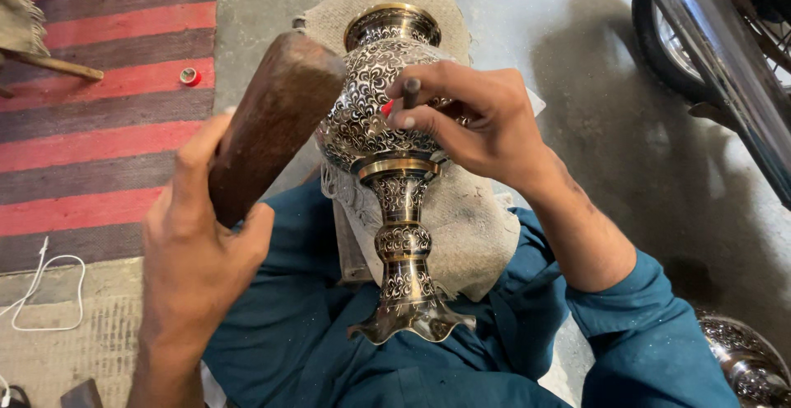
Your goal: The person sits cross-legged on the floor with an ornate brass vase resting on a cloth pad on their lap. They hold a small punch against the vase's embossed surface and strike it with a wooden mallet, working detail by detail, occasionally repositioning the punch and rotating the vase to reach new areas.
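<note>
A grey concrete floor (511,12) fills the scene; on it lies a piece of coarse burlap cloth (461,227), and across that cloth and the person's lap rests an ornate engraved metal vase (387,111), lying with its gold-rimmed mouth pointing away and its scalloped foot towards the body; the surface is covered in fine scroll patterns, silver on dark, with brass bands at the neck and stem. The right hand (478,124) rests on the vase's round belly, fingers pinched tight around a thin dark chisel (409,91) held upright with its tip against the metal; a small spot of red shows just beside the tip. The left hand (198,243) is wrapped firmly around the lower end of a heavy brown wooden mallet (272,119), whose blunt head is raised just beside the vase's shoulder, near the chisel's top but apart from it. Teal sleeves and a teal garment (329,350) lie beneath; a red and brown striped rug (99,86) spreads at the left, a white cable (49,288) lies near its lower edge, and a motorcycle wheel (684,37) stands at the upper right.
</note>
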